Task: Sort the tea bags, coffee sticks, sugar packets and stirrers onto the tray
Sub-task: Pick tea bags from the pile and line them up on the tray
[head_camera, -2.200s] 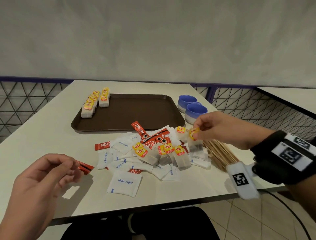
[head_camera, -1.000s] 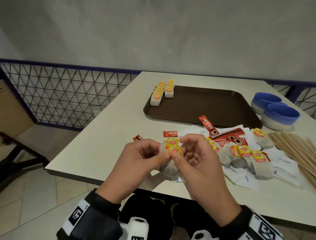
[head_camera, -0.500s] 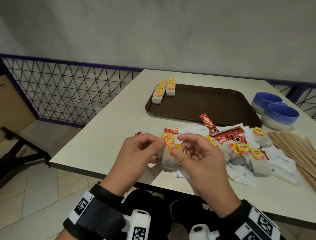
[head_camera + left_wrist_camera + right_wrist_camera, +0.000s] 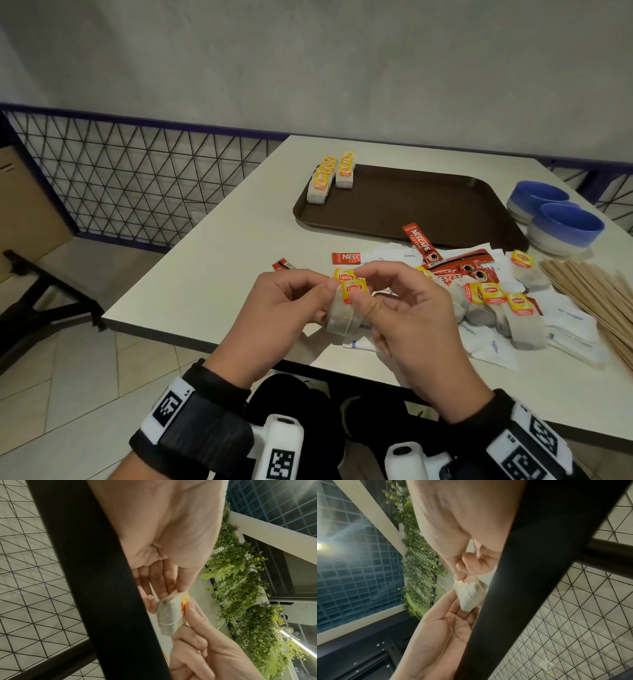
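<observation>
Both hands pinch two yellow-tagged paper tea bags [image 4: 346, 301] over the table's near edge, left hand [image 4: 284, 315] and right hand [image 4: 404, 318] together. Only two rows of tea bags [image 4: 330, 176] sit on the brown plastic tray [image 4: 428, 205]; the red coffee sticks [image 4: 455, 263], white sugar packets [image 4: 493, 346] and wooden stirrers [image 4: 592, 294] remain unsorted.

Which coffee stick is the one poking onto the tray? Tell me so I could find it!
Find the big brown tray on the white table. At its near edge, one red coffee stick slants with its top end on the rim. The other sticks lie flatter in the pile, off the tray.
</observation>
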`<move>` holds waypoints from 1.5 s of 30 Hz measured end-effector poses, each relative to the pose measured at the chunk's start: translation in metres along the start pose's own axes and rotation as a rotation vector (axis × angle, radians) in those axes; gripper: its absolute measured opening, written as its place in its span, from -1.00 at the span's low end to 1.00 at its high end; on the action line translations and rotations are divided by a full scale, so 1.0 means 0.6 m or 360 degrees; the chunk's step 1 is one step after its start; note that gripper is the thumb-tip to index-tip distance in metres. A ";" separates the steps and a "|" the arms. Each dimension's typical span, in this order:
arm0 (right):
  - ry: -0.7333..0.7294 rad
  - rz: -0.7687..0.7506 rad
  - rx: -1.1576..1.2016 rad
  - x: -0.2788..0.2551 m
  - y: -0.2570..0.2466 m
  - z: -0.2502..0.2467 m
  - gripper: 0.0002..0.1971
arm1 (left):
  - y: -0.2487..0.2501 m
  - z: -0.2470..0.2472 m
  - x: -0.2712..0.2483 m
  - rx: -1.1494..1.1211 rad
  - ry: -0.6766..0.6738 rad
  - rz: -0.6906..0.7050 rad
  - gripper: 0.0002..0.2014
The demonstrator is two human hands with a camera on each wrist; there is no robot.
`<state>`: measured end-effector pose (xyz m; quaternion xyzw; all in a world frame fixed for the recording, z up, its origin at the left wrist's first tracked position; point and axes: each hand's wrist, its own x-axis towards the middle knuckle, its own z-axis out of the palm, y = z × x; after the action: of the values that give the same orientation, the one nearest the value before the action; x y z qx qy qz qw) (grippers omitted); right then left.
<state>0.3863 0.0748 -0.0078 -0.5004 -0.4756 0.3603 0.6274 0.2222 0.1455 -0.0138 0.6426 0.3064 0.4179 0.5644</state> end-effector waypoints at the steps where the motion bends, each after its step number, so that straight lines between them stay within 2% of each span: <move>1: -0.0009 0.0005 0.0012 -0.001 -0.001 0.001 -0.78 | 0.000 -0.001 -0.001 -0.0028 -0.0017 0.0002 -0.74; 6: -0.0035 0.0022 -0.0025 -0.005 -0.008 0.006 -0.82 | 0.000 -0.007 -0.002 -0.0081 -0.0108 0.0018 -0.69; 12: -0.0031 0.0063 0.0039 0.004 -0.015 0.004 -0.96 | 0.000 -0.005 -0.004 -0.0025 -0.0059 0.0032 -0.82; 15: -0.0050 0.0064 -0.0009 0.008 -0.016 0.001 -0.94 | 0.003 -0.004 -0.005 -0.0042 -0.0042 0.0033 -0.83; 20: -0.0080 -0.0104 -0.0344 0.013 -0.022 -0.007 -0.88 | 0.008 -0.002 -0.006 -0.0024 -0.0047 0.0005 -0.82; 23: -0.0104 -0.0121 -0.0388 0.014 -0.027 -0.007 -0.87 | 0.010 -0.004 -0.007 0.0017 -0.0080 0.0015 -0.80; 27: -0.0069 -0.0016 -0.0289 0.013 -0.030 -0.004 -0.87 | 0.010 -0.003 -0.007 0.0007 -0.0062 0.0025 -0.79; 30: -0.0039 0.0055 -0.0288 0.011 -0.038 -0.007 -0.78 | 0.009 -0.002 -0.006 -0.0025 -0.0005 0.0024 -0.82; 36: -0.0234 0.0114 -0.0317 0.017 -0.036 -0.019 -0.87 | 0.008 -0.004 -0.006 -0.0021 -0.0038 0.0042 -0.80; 45: -0.0215 0.0172 -0.0334 0.020 -0.036 -0.018 -0.82 | 0.011 -0.003 -0.009 0.0002 -0.0045 0.0055 -0.79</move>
<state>0.3993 0.0778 0.0156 -0.5628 -0.5241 0.3747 0.5179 0.2177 0.1403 -0.0085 0.6541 0.2874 0.4183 0.5610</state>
